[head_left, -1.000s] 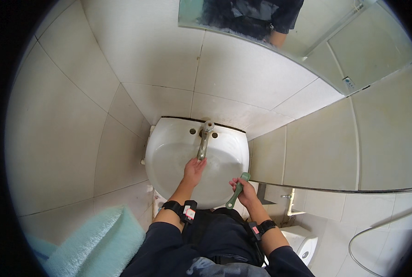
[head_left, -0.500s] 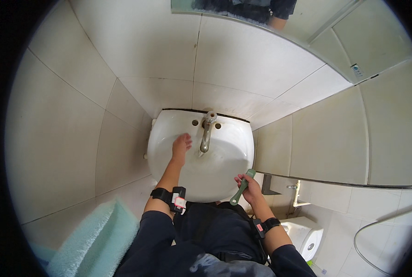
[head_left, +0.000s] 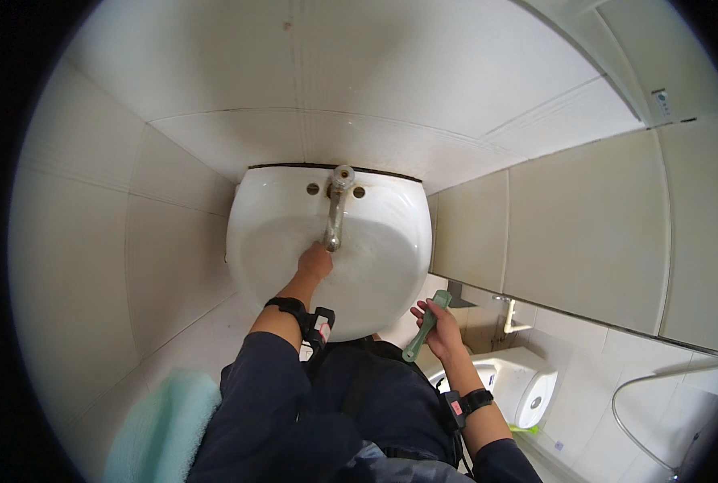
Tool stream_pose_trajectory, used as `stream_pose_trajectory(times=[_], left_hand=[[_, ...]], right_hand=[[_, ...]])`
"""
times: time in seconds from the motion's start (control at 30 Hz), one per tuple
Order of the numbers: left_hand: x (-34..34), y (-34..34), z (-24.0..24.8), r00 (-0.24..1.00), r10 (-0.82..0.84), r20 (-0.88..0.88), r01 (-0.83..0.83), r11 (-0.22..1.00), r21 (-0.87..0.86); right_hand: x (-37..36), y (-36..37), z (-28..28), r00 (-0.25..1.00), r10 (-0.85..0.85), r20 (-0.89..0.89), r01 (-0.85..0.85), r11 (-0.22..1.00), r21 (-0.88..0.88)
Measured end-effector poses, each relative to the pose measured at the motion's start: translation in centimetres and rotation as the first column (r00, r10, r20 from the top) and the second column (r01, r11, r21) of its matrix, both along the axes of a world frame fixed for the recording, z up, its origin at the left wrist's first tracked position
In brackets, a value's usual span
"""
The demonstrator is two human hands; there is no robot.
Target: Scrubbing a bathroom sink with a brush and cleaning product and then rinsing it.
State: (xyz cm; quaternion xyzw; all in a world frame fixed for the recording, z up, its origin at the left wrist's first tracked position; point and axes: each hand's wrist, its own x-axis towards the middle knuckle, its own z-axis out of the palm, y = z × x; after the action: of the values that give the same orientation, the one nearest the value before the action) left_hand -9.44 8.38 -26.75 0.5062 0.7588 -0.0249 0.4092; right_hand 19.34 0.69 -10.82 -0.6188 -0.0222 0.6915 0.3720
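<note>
In the white washbasin (head_left: 294,298), my left hand (head_left: 316,261) is right by the end of the metal tap (head_left: 335,217), back of the hand upward. Its fingers bend down out of sight, so I cannot tell what they do. To the right of the basin's front rim, my right hand (head_left: 442,328) is closed around a slim green handle-shaped tool (head_left: 428,324). The tool slants, with its broader end up by the fingers and its other end, which has a small hole, toward my body. Its exact kind does not show.
A tiled wall (head_left: 375,72) rises behind the basin, with another close on the left. Pale panels (head_left: 584,225) run along the right. A white toilet (head_left: 528,386) stands at lower right, near a grey hose (head_left: 616,410). Pale green mesh (head_left: 161,427) is at lower left.
My left hand has moved from left of the tap to the end of its spout, its fingers now out of sight. My right hand keeps the green tool. The view has shifted.
</note>
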Motion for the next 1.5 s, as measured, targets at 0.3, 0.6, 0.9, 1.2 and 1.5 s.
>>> stream_pose_trajectory(times=[0.3, 0.6, 0.9, 1.2, 1.5], left_hand=[[0.7, -0.5, -3.5, 0.997, -0.047, 0.068, 0.03, 0.971, 0.237], [0.9, -0.9, -3.8, 0.99, -0.105, 0.089, 0.094, 0.989, 0.115], [1.0, -1.2, -3.6, 0.992, -0.033, 0.119, -0.022, 0.9, 0.435], [2.4, -1.0, 5.4, 0.111, 0.502, 0.858, -0.649, 0.69, -0.32], [1.4, -2.8, 9.5, 0.126, 0.539, 0.833, -0.77, 0.582, -0.26]], right_hand=[[1.8, -1.4, 0.0, 0.998, -0.052, 0.046, 0.054, 0.998, -0.036], [1.3, -1.7, -0.2, 0.997, -0.067, 0.031, 0.068, 0.997, -0.033], [-0.1, -1.2, 0.4, 1.0, -0.01, 0.017, 0.01, 0.999, -0.041], [-4.7, 3.1, -3.3, 0.944, 0.296, -0.144, -0.298, 0.955, 0.009], [-16.4, 9.3, -8.5, 0.46, 0.521, 0.719, -0.865, 0.445, 0.232]])
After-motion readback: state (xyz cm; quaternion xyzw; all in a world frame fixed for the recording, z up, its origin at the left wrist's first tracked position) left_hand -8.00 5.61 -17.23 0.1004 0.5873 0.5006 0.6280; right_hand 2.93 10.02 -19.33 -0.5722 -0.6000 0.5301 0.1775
